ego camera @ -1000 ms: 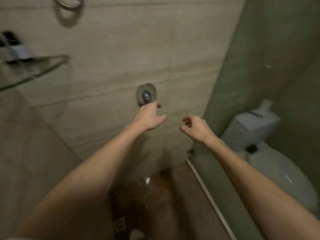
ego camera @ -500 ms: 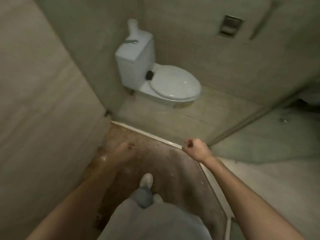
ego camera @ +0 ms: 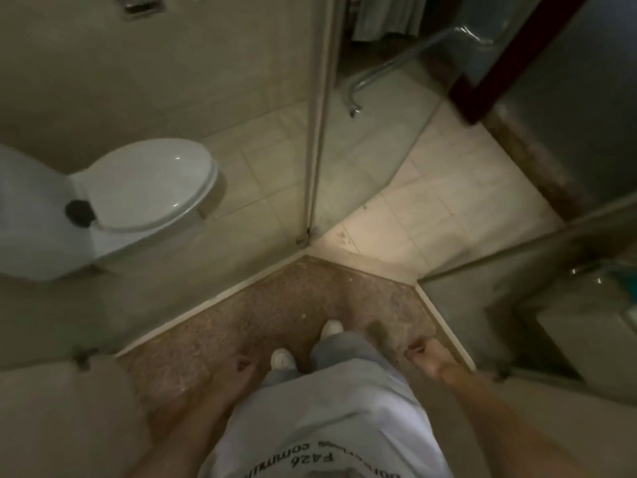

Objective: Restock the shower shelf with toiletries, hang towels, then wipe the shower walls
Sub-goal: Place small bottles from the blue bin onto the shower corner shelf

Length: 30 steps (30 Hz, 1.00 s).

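Head view looks down at my left hand (ego camera: 241,369) and right hand (ego camera: 425,355), apart and empty beside my shoes (ego camera: 332,327); with no toiletries, towels or shelf visible, I should step out carefully.

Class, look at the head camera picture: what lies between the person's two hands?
In the head view, between the left hand and the right hand lie the person's grey trouser legs and two white shoes.

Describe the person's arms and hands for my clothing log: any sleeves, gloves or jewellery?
Both forearms are bare, with no sleeves reaching them. The left hand and right hand show no gloves; the blurred, dim picture reveals no watch or rings.
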Tool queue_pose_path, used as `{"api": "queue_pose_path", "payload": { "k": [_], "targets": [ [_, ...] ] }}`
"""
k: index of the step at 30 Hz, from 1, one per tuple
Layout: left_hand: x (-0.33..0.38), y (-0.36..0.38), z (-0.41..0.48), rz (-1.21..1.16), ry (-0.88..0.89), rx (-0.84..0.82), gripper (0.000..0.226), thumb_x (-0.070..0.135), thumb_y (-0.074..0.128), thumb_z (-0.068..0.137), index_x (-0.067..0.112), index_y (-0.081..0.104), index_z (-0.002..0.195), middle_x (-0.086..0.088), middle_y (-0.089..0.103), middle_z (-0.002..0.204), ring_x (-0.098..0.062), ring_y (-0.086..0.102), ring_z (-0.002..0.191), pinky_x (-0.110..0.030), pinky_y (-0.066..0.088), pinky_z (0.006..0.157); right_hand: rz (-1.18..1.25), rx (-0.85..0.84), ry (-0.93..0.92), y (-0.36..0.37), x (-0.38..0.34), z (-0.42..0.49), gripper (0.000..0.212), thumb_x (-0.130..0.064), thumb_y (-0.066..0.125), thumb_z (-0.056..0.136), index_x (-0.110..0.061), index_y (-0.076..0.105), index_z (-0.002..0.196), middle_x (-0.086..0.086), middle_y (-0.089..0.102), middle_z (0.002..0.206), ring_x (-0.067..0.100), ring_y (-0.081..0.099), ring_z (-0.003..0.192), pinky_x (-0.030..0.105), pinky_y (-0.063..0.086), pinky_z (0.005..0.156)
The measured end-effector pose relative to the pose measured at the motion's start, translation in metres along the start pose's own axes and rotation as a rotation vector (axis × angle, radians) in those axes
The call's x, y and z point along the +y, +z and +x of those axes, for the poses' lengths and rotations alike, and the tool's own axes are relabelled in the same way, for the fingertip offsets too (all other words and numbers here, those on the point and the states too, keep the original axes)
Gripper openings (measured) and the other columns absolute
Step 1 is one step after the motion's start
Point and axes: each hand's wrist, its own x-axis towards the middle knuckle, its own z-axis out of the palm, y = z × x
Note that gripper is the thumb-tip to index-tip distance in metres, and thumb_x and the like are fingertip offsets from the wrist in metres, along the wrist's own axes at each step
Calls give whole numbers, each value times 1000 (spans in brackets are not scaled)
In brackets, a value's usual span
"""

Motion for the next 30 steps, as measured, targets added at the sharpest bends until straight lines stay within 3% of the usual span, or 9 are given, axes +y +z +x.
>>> {"api": "queue_pose_path", "payload": {
  "k": [3,8,10,12,15,18,21,25,30],
  "targets": [
    [29,6,13,178,21,-95,11,29,60,98,24,63,108,-5,68,108,-25,65,103,-34,51,93,89,13,78,-5,14,-28,20,-26,66,92,-15,69,109,6,68,108,25,65,102,26,47,83],
    [79,10,58,392,62,-184,22,24,62,96,17,67,117,-7,70,113,-22,65,103,-28,49,92,291,-49,172,-1,37,-9,26,-33,68,84,-12,73,97,8,72,94,26,68,89,34,56,81],
    [121,9,67,377,73,-194,12,13,59,97,15,70,101,-9,72,95,-22,67,89,-27,54,87,344,-56,145,-14,28,1,9,-24,67,91,-19,71,86,4,70,89,23,66,85,30,53,79],
    [164,6,80,303,87,-159,24,6,55,98,16,70,82,-14,73,84,-31,70,86,-30,56,76,415,-50,126,-34,22,23,14,-24,68,91,-23,71,77,4,73,89,25,69,87,36,57,84],
    [231,4,95,168,78,-75,14,10,55,100,12,67,94,-18,72,98,-31,69,88,-28,49,65,468,-22,70,-72,12,62,16,-28,70,91,-24,72,75,9,76,89,23,69,77,38,59,79],
    [293,9,110,167,147,-55,14,3,54,100,-3,64,107,-21,66,95,-25,61,79,-14,49,54,503,28,-17,-134,-14,79,10,-20,65,95,-13,73,94,6,71,91,17,66,80,31,54,76],
    [339,15,127,184,156,-51,19,3,56,98,-6,65,113,-24,69,98,-27,62,79,-28,49,65,517,89,-78,-191,-30,104,30,-20,62,98,-5,67,123,12,68,118,26,64,108,38,51,95],
    [394,29,144,278,161,-79,14,3,57,98,-1,66,107,-18,69,98,-18,63,77,-22,48,65,668,198,-135,-264,-57,126,27,-31,64,96,-15,68,118,-2,68,103,11,64,88,22,50,70],
    [464,44,189,482,184,-221,17,2,55,99,11,69,97,-14,70,101,-24,62,92,-7,44,59,863,353,-117,-344,-83,156,26,-28,66,94,-21,67,119,3,70,106,18,67,97,35,58,84]
  ]
}}
